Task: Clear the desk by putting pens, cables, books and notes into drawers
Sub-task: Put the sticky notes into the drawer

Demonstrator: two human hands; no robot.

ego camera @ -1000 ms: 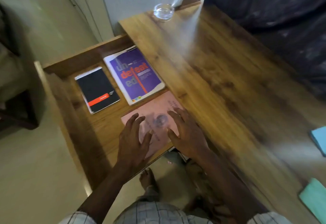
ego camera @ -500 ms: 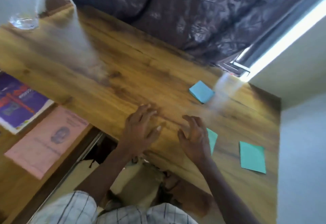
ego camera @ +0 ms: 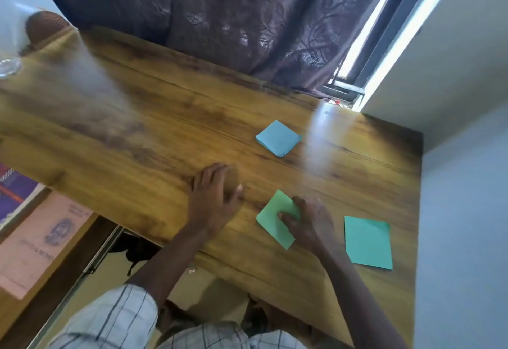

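Change: a second ago both hands lay flat on the pink booklet (ego camera: 35, 244) in the open drawer (ego camera: 57, 288). Now the view has swung right, and they're in among the notes!
Right hand (ego camera: 308, 222): grip curled onto the light green note (ego camera: 270, 211), thumb on top. The note is still flat on the tabletop (ego camera: 137, 134).
Left hand (ego camera: 217, 197): blurred, grip open with spread fingers, nothing in it.
Meaning: the books look stowed, so the notes come next.
Still out: blue note pad (ego camera: 278, 138) farther back, teal note (ego camera: 368, 241) near right.
Surface: glossy wood grain with streaks of glare, and a glass (ego camera: 8, 65) at far left.
Room: dark patterned curtain (ego camera: 220, 5) behind, a bright window (ego camera: 384, 32) far right, and a pale wall (ego camera: 461, 211) on the right.
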